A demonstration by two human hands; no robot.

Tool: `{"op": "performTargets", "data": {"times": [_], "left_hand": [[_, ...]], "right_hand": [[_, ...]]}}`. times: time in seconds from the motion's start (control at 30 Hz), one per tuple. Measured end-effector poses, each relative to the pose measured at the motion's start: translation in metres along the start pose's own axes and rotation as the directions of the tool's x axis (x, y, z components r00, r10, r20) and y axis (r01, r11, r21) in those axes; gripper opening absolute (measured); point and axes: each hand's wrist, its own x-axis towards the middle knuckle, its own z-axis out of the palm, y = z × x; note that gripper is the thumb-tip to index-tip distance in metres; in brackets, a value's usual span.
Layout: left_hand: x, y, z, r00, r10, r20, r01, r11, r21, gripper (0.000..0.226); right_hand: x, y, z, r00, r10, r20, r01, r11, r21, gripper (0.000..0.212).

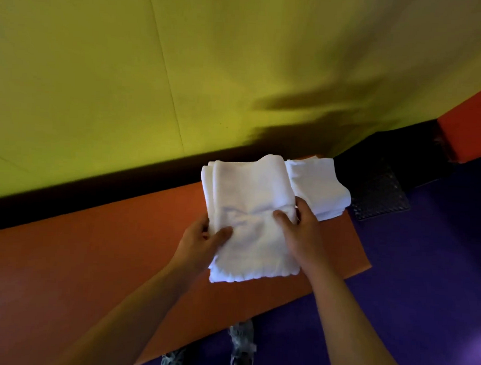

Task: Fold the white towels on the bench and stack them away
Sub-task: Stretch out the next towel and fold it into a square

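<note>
Purple floor (411, 286) nearest; on the flat orange bench (92, 258), left hand (201, 242) and right hand (300, 232) each hold a grip, thumb on top, on the folded white terry towel (249, 210); beyond, touching, stacked white folded towels (319, 183); black floor grille (379, 194); yellow-green wall (100, 79).

No text, label, brand, number or sign can be read anywhere here.

Bare forearms; seemingly ripped pale jeans (240, 345) below.
</note>
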Motion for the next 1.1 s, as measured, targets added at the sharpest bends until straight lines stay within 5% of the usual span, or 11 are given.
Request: {"op": "performTargets", "data": {"times": [0.13, 0.23, 0.33, 0.43, 0.63, 0.83, 1.1], "left_hand": [[0.038, -0.004, 0.029, 0.996, 0.01, -0.091, -0.001, 0.996, 0.094, 0.025], [0.059, -0.015, 0.045, 0.981, 0.016, -0.196, 0.023, 0.981, 0.195, 0.049], [0.068, -0.03, 0.061, 0.98, 0.099, -0.174, -0.018, 0.909, 0.417, 0.082], [0.069, -0.043, 0.075, 0.985, 0.158, -0.071, -0.081, 0.786, 0.613, 0.074], [0.067, -0.049, 0.081, 0.995, 0.05, -0.082, 0.021, 0.72, 0.693, 0.066], [0.067, -0.037, 0.078, 0.993, -0.102, -0.061, 0.096, 0.38, 0.92, 0.07], [0.039, -0.007, 0.064, 0.984, 0.145, -0.104, 0.04, 0.386, 0.922, 0.058]], "right_hand": [[0.053, 0.006, 0.006, 0.991, -0.089, -0.095, 0.077, 0.989, -0.125, 0.053], [0.079, 0.023, 0.009, 0.962, -0.249, -0.115, 0.2, 0.923, -0.328, 0.059], [0.096, 0.047, 0.015, 0.912, -0.408, 0.04, 0.355, 0.737, -0.575, 0.055], [0.099, 0.073, 0.023, 0.922, -0.275, 0.273, 0.387, 0.638, -0.666, 0.054], [0.098, 0.09, 0.025, 0.908, -0.274, 0.318, 0.42, 0.626, -0.657, 0.056], [0.095, 0.079, 0.028, 0.893, -0.258, 0.369, 0.448, 0.585, -0.676, 0.059], [0.074, 0.035, 0.022, 0.851, -0.266, 0.454, 0.524, 0.493, -0.694, 0.056]]}}
